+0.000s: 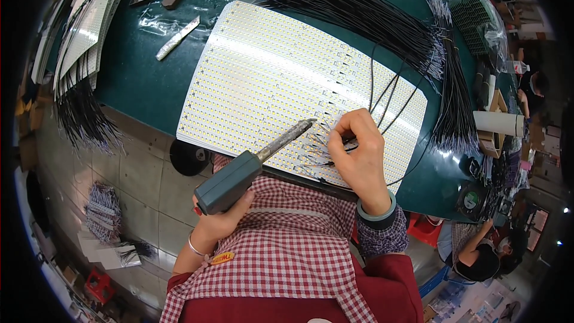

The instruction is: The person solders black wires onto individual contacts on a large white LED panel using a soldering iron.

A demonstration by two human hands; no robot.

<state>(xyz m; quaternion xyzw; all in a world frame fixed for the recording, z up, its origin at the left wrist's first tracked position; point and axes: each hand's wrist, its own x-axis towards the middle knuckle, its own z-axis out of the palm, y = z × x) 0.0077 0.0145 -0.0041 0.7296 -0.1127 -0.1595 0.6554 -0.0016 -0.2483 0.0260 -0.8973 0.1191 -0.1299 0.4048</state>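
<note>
The right grip [357, 151] hides part of the dotted white panel [272, 87].

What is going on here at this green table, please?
A person in a checked apron is handling wires over a dotted white board. The left grip holds a soldering tool, its tip pointing across the board; whether it touches is hard to tell. The right grip pinches thin black wires close to that tip. Beyond the board, a thick bundle of black wires lies on the green table.
</note>
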